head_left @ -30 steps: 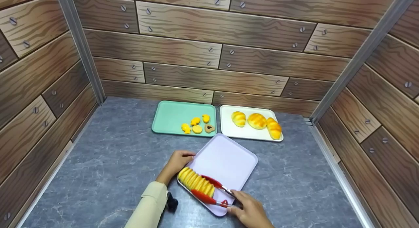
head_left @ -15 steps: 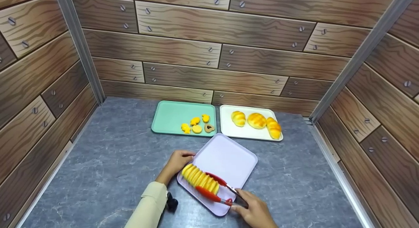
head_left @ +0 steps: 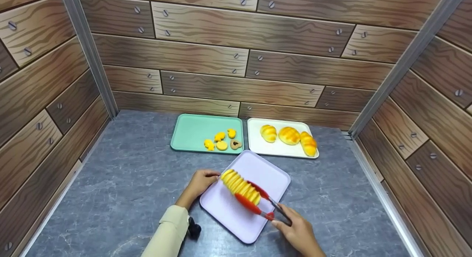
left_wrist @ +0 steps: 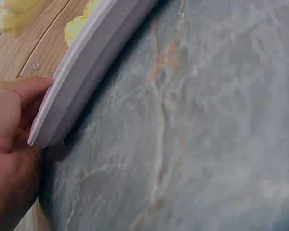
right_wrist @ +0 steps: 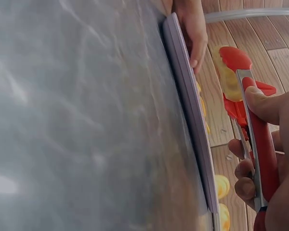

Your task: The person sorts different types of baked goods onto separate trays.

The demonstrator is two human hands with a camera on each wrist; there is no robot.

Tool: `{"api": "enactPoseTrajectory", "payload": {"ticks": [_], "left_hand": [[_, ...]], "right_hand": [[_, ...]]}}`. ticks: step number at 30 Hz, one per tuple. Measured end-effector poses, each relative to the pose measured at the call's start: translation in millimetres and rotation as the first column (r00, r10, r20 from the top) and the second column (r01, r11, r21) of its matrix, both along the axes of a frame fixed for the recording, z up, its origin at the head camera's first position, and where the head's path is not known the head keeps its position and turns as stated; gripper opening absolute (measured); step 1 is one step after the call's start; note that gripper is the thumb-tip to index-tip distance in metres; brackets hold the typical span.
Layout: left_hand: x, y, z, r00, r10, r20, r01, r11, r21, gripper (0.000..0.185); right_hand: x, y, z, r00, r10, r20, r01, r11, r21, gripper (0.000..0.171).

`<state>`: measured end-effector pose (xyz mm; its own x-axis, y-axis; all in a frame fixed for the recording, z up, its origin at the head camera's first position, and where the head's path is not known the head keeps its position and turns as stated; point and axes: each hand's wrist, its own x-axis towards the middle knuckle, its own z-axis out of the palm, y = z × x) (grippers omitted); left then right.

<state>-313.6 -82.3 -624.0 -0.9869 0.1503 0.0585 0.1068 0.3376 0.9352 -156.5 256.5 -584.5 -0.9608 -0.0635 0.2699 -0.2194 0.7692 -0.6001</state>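
Observation:
My right hand (head_left: 298, 231) grips red-tipped metal tongs (head_left: 247, 204), which clasp a yellow, ridged, twist-like bread roll (head_left: 239, 184) by its near end. In the head view the roll overlaps the middle of a lilac tray (head_left: 228, 217); the right wrist view shows it raised off that tray. Fingers of my right hand wrap the red handle (right_wrist: 262, 159) of the tongs. My left hand (head_left: 201, 182) holds the tray's left edge, with the thumb (left_wrist: 36, 86) at the rim in the left wrist view; its other fingers are partly hidden.
Behind the lilac tray stand a green tray (head_left: 195, 133) with several small yellow pieces and a brown heart-shaped cookie (head_left: 236, 144), and a white tray (head_left: 258, 148) with three bread rolls (head_left: 289, 135). Wood-patterned walls (head_left: 206, 58) enclose the grey tabletop (head_left: 121, 183).
The tongs have lifted the yellow roll from along the lilac tray's lower left edge, up and rightward over its middle. My right hand moved with it; my left hand has stayed put.

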Motion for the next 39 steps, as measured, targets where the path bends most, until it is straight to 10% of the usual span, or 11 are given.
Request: {"api": "enactPoseTrajectory", "payload": {"ticks": [11,39], "left_hand": [[0.6,-1,-0.2,1.0,0.005,0.009,-0.005,1.0,0.024,0.021],[2.2,0,-0.1,1.0,-0.007,0.024,0.006,0.999,0.04,0.021]], "right_hand": [[-24.1,20,5.7,0.992,-0.106,-0.071,0.107,0.994,0.003,0.056],[-107.0,56,20.2,0.968,-0.201,0.149,0.191,0.979,0.075,0.073]]}}
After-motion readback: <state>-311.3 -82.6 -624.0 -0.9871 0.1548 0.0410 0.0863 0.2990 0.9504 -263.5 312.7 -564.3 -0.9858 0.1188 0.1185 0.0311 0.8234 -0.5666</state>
